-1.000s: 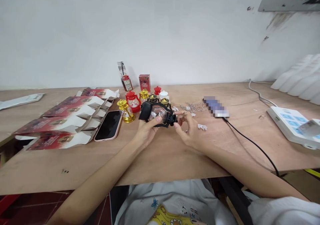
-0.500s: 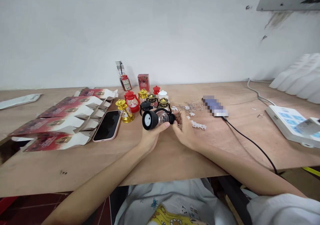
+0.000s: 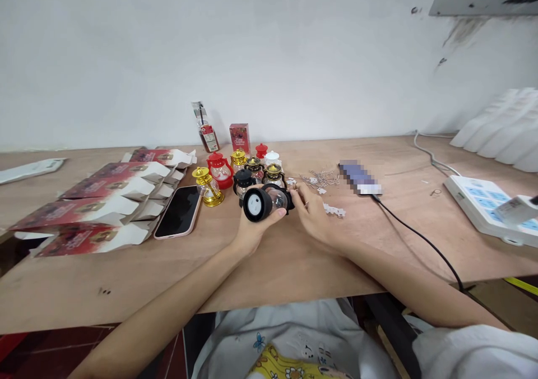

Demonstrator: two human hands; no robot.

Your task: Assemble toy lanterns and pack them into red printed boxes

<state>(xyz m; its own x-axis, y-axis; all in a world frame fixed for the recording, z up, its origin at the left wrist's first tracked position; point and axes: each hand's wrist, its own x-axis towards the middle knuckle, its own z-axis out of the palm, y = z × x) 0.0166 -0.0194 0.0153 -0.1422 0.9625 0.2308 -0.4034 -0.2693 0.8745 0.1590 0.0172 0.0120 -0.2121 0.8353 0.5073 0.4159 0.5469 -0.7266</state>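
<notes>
My left hand grips a small black toy lantern lying on its side, its round base turned toward me and its clear globe behind. My right hand is at the lantern's top end, fingers curled round it. Just behind stand several more miniature lanterns: a gold one, a red one and black-and-gold ones. Both hands are low over the wooden table.
A phone in a pink case lies left of the lanterns beside several flat red-and-white boxes. Small metal hooks and white tags lie right. A black cable runs to a blurred device; a white power strip sits far right.
The lantern has been turned so its base faces me and brought lower toward the table. My right hand has moved in to hold its top end.
</notes>
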